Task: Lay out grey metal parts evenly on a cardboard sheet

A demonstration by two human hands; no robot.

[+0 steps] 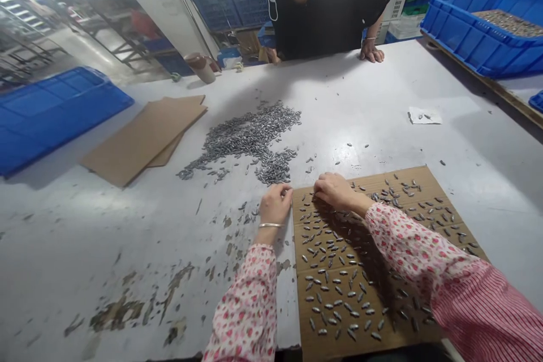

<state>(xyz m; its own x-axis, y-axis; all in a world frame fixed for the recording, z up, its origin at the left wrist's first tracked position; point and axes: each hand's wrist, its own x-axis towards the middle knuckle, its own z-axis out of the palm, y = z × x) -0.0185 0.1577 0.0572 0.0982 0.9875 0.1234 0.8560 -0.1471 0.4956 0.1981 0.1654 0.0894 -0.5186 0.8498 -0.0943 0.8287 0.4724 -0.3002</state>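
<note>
My left hand [275,203] rests at the near edge of a heap of small grey metal pieces [250,133], just left of the cardboard sheet [339,345]. Its fingers are curled together, and what they hold, if anything, is hidden. Over the sheet's far left part is my right hand [335,191], fingers pinched and pointing down; I cannot make out anything between them. Many small spindle-shaped metal pieces [338,290] lie spread in loose rows across the cardboard, partly under my right forearm.
Two brown boards [144,138] and a blue lid or tray [59,113] lie at the left. A blue crate [475,39] of small pieces stands at the far right. Opposite, a person's hand [372,52] leans on the table [190,249]. A cup [201,68] stands behind.
</note>
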